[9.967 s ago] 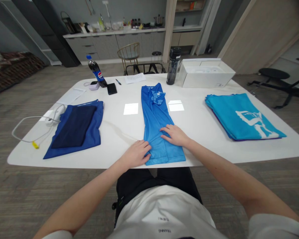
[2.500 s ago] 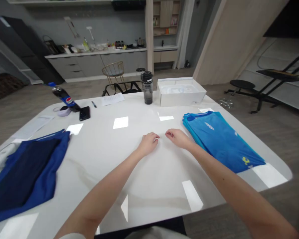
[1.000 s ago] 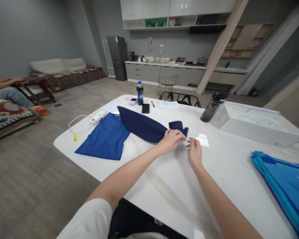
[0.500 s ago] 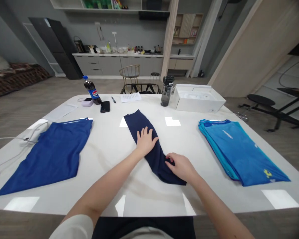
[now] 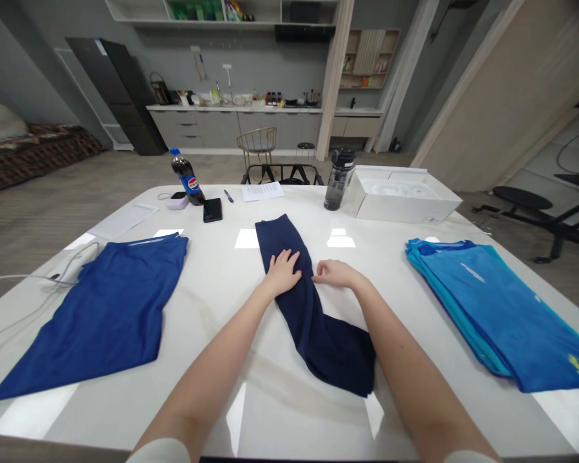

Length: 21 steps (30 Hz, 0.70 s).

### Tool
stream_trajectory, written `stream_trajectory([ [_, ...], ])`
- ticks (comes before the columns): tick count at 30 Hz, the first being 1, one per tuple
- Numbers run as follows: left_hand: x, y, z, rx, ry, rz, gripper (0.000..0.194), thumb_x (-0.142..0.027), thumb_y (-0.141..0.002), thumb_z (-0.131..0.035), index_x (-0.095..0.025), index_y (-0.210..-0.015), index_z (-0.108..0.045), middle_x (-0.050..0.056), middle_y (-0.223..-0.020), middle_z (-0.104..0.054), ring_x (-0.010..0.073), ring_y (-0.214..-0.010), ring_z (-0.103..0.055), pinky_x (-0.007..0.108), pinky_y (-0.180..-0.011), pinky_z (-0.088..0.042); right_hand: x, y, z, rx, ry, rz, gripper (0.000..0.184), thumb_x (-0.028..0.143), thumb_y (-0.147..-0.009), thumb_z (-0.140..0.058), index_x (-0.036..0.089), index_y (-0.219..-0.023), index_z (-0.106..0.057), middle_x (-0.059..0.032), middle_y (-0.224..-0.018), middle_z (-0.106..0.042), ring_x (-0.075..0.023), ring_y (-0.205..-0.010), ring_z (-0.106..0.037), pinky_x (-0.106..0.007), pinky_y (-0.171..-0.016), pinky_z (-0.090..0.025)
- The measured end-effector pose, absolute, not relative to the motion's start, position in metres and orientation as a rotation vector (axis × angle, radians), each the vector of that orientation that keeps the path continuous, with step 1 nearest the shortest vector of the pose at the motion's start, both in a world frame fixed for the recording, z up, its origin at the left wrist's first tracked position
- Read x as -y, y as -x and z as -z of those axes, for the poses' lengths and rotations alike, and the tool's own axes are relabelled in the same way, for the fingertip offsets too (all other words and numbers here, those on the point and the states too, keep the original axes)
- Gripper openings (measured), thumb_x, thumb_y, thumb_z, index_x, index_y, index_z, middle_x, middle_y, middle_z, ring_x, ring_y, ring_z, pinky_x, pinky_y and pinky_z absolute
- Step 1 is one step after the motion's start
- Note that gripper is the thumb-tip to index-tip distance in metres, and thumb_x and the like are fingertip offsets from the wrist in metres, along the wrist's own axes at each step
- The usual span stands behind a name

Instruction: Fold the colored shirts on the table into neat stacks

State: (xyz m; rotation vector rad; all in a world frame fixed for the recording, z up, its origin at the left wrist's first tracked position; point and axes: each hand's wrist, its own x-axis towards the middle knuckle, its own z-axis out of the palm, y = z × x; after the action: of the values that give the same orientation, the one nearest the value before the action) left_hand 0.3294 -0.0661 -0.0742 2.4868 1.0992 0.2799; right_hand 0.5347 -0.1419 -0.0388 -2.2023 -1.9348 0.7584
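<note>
Left hand (image 5: 282, 272) flat on the navy cloth (image 5: 313, 341), fingers spread, I press it down a little below the middle of the frame. Just beside, my right hand (image 5: 335, 273) has its fingers curled and their tips drawn together at the cloth's right edge; I cannot tell whether they pinch the fabric.

A second ago the cloth was in the air beneath my left hand; now it lies on the white table (image 5: 212, 276). My right hand has also shifted up from the near end, which now bends out toward the lower right, rumpled where it turns. So the far part looks fairly straight, while the near part, I judge, needs pulling into line and smoothing.

At the left of the frame, the royal blue garment (image 5: 116, 308) lies spread without the navy cloth on top. At the right, the blue stack (image 5: 492, 308) sits well apart from my hands.

Farther up, I see the phone (image 5: 213, 210) and cola bottle (image 5: 189, 180) left of centre, the dark tumbler (image 5: 338, 183) and white box (image 5: 405, 206) right of it. Grey cabinets (image 5: 217, 128) line the wall at the top.
</note>
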Motion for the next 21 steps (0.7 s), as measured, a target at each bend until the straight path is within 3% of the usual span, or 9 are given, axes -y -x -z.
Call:
stream_trajectory([
  [4,0.069,-0.332,0.071,-1.068,-2.477,-0.366,0.068,-0.026,-0.088,-0.054,-0.024,-0.155,-0.040,0.015,-0.152,-0.048,0.0345,-0.149,-0.033,0.064,-0.123,-0.018,0.148,-0.536,0.041,1.914,2.121,-0.800,0.033,0.053,-0.085,-0.070,0.024,-0.097,-0.068,0.0000,-0.074,-0.067,-0.0190,-0.070,-0.063,-0.027,-0.065,-0.042],
  [7,0.073,-0.334,0.067,-1.047,-2.475,-0.394,0.059,-0.034,-0.093,-0.054,-0.025,-0.151,-0.045,0.014,-0.141,-0.055,0.0338,-0.142,-0.041,0.067,-0.121,-0.018,0.150,-0.538,0.039,1.878,2.017,-0.885,0.032,0.047,-0.088,-0.067,0.022,-0.109,-0.066,0.0020,-0.071,-0.064,-0.0175,-0.066,-0.060,-0.027,-0.064,-0.042],
  [10,0.079,-0.336,0.065,-0.966,-2.494,-0.381,0.054,-0.043,-0.097,-0.051,-0.028,-0.149,-0.047,0.013,-0.144,-0.052,0.0334,-0.144,-0.038,0.073,-0.120,-0.011,0.150,-0.541,0.039,1.853,1.937,-0.965,0.038,0.041,-0.087,-0.067,0.020,-0.119,-0.064,0.0034,-0.069,-0.061,-0.0165,-0.064,-0.058,-0.026,-0.063,-0.042],
  [12,0.081,-0.336,0.062,-0.869,-2.501,-0.337,0.055,-0.039,-0.095,-0.055,-0.032,-0.149,-0.046,0.012,-0.149,-0.049,0.0327,-0.148,-0.035,0.074,-0.120,-0.005,0.150,-0.545,0.040,1.818,1.893,-1.043,0.045,0.038,-0.086,-0.067,0.018,-0.126,-0.062,0.0040,-0.069,-0.060,-0.0158,-0.063,-0.056,-0.026,-0.062,-0.042],
  [16,0.078,-0.331,0.052,-0.597,-2.441,-0.150,0.074,-0.032,-0.085,-0.067,-0.038,-0.153,-0.038,0.007,-0.154,-0.048,0.0301,-0.151,-0.032,0.068,-0.123,0.001,0.151,-0.557,0.039,1.674,1.876,-1.197,0.049,0.032,-0.088,-0.063,0.014,-0.133,-0.058,0.0033,-0.070,-0.060,-0.0146,-0.061,-0.055,-0.026,-0.062,-0.044],
  [19,0.074,-0.328,0.042,-0.486,-2.355,-0.039,0.072,-0.039,-0.084,-0.070,-0.036,-0.150,-0.043,0.005,-0.140,-0.061,0.0288,-0.143,-0.046,0.063,-0.125,-0.007,0.151,-0.562,0.038,1.596,1.913,-1.187,0.049,0.029,-0.089,-0.060,0.013,-0.135,-0.058,0.0019,-0.070,-0.062,-0.0145,-0.061,-0.056,-0.026,-0.062,-0.045],
  [21,0.075,-0.331,0.039,-0.600,-2.324,-0.124,0.059,-0.048,-0.089,-0.064,-0.030,-0.143,-0.051,0.006,-0.126,-0.067,0.0270,-0.127,-0.059,0.055,-0.122,-0.025,0.151,-0.561,0.038,1.615,1.919,-1.149,0.052,0.029,-0.088,-0.061,0.014,-0.138,-0.058,0.0012,-0.072,-0.064,-0.0150,-0.062,-0.056,-0.026,-0.062,-0.045],
])
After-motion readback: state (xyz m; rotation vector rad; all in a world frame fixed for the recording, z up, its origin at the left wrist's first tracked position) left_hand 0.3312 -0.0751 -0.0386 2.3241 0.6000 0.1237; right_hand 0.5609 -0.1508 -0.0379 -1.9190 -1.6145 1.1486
